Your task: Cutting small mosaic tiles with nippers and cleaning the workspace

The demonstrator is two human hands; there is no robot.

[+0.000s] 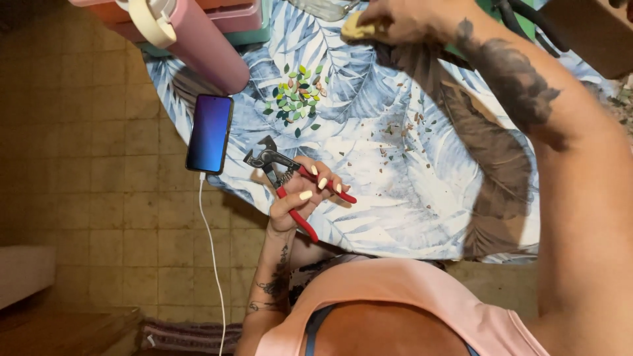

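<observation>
My left hand (302, 198) grips red-handled nippers (280, 171), their dark metal jaws pointing left over the near edge of the table. My right hand (395, 20) reaches to the far side of the table and closes on a small yellowish piece (355, 28). A cluster of small green, orange and dark leaf-shaped tile pieces (298, 95) lies between the two hands on the blue leaf-print tablecloth (409, 178).
A phone (210, 133) with a lit blue screen lies at the table's left edge, its white cable (211, 264) hanging to the tiled floor. A pink bottle (198, 39) lies at the far left beside stacked pink boxes. Small tile chips (402, 132) scatter mid-table.
</observation>
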